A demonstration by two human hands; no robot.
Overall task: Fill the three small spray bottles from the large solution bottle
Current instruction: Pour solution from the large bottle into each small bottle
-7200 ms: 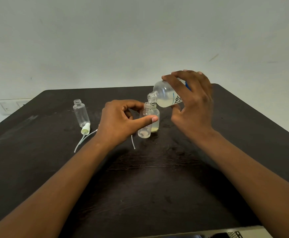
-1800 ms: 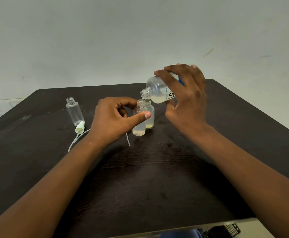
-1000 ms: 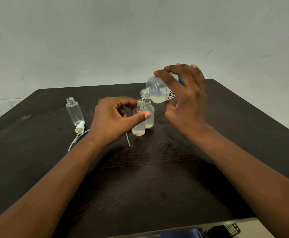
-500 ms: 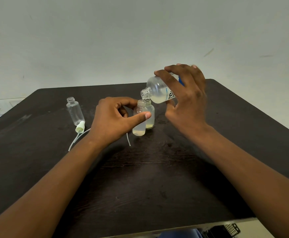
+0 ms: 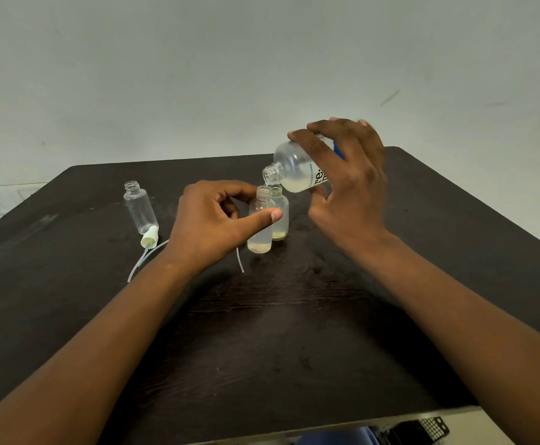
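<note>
My right hand has its fingers curled over the top of the large solution bottle with the thumb pressed in from below, so the bottle is held tipped, its open neck pointing down and to the left. The bottle is translucent, with a shallow pool of pale yellowish liquid lying along its lower side and part of a printed label showing between my fingers. Its mouth sits just above the open neck of the near small bottle, which my left hand pinches, thumb across the front and the other fingers curled round the back. That bottle stands upright on the dark table with a thin layer of cloudy liquid at its bottom. Touching it, right behind, stands a second small bottle, also uncapped, with a little yellowish liquid at its base; the near bottle partly hides it. Well to the left a third small bottle stands clear and uncapped. A pale spray cap with a thin dip tube lies just in front of it, and another tube end pokes out from under my left hand.
</note>
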